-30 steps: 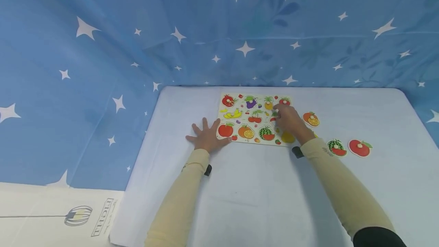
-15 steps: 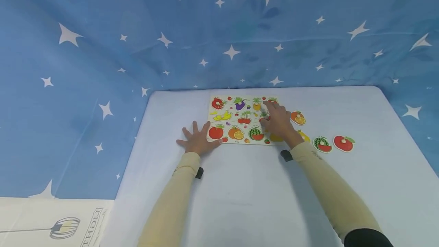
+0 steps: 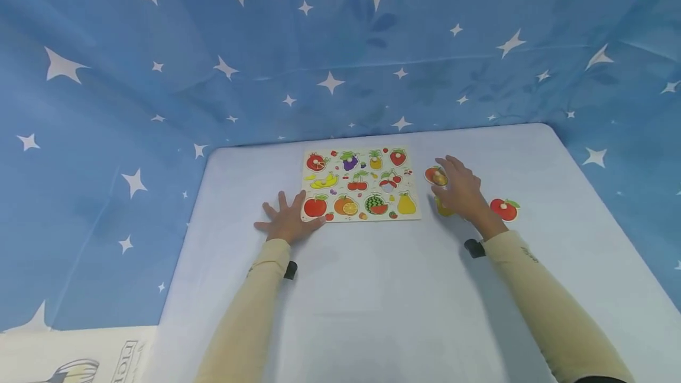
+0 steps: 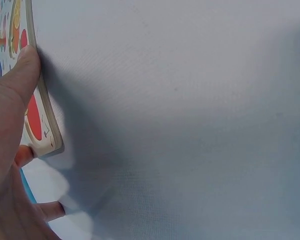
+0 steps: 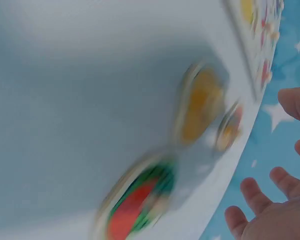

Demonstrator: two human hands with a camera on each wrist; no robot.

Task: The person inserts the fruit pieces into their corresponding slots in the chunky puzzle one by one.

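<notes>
A fruit puzzle board point(image 3: 362, 214) lies on the white table, with several knobbed pieces such as the strawberry point(image 3: 398, 157) sitting in it. My left hand point(image 3: 289, 220) rests spread at its near left corner. The left wrist view shows the thumb point(image 4: 27, 70) on the board's edge. Right of the board, my right hand point(image 3: 463, 191) hovers with loosely bent, parted fingers and holds nothing. Below it are the loose orange piece point(image 3: 436, 176) and pear piece point(image 3: 443, 208). The watermelon piece point(image 5: 135, 205) shows blurred in the right wrist view; my hand hides it in the head view.
A loose red apple piece point(image 3: 504, 210) lies to the right of my right hand. Behind the table point(image 3: 340, 288) hangs a blue cloth point(image 3: 298, 28) with white stars. A cream printed cloth point(image 3: 32, 353) shows at the lower left.
My right hand has moved right, off the board's upper right area to above the loose pieces. The strawberry there is now uncovered. My left hand stays at the board's corner; the head view has shifted.
</notes>
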